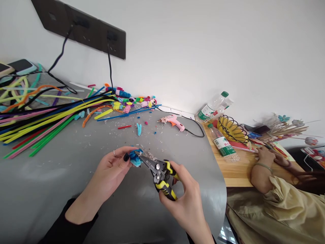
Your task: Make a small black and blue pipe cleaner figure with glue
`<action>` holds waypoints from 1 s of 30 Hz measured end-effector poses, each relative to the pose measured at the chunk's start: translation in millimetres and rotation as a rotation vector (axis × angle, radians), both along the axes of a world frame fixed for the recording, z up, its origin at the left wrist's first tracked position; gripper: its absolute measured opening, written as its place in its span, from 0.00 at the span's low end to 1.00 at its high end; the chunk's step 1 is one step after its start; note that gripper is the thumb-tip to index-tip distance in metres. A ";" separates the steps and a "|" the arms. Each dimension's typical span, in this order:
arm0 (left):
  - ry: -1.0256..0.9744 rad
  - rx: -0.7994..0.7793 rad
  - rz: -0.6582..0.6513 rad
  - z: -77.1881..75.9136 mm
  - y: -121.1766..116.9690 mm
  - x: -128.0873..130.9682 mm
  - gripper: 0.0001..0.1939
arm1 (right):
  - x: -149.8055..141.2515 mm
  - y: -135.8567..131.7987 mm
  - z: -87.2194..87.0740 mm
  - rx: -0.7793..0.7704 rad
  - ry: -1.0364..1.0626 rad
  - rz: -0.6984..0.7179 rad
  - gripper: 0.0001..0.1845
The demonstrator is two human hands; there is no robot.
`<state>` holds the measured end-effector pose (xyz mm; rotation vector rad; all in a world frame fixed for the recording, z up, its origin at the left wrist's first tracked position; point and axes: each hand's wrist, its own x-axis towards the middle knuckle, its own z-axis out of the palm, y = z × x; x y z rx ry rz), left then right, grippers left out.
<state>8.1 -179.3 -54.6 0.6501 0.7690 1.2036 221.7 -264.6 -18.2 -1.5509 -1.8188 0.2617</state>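
My left hand [111, 169] pinches a small blue pipe-cleaner piece [134, 158] above the grey table [76, 176]. My right hand [184, 196] grips the yellow-and-black handles of a pair of pliers [159, 174]. The pliers' metal jaws point left and meet the blue piece at my left fingertips. A ring shows on my left hand, and a dark sleeve covers that forearm.
A long bundle of coloured pipe cleaners [43, 118] lies at the left. Small craft figures [134, 101] and a pink glue gun [174, 121] sit at the back. On the wooden table [236, 169] to the right are water bottles [223, 145], a yellow basket [232, 130] and another person's hand [265, 157].
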 end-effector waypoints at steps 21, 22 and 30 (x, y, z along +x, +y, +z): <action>-0.076 -0.093 -0.089 -9.0 2.4 -3.6 0.19 | 7.0 0.7 -3.8 0.094 -0.114 -0.006 0.27; -0.075 -0.094 -0.086 -8.6 2.5 -3.4 0.19 | 6.3 0.5 -3.2 0.094 -0.102 -0.010 0.26; -0.058 -0.072 -0.063 -1.2 4.5 -0.8 0.21 | 14.1 5.3 -5.5 0.072 -0.047 -0.062 0.23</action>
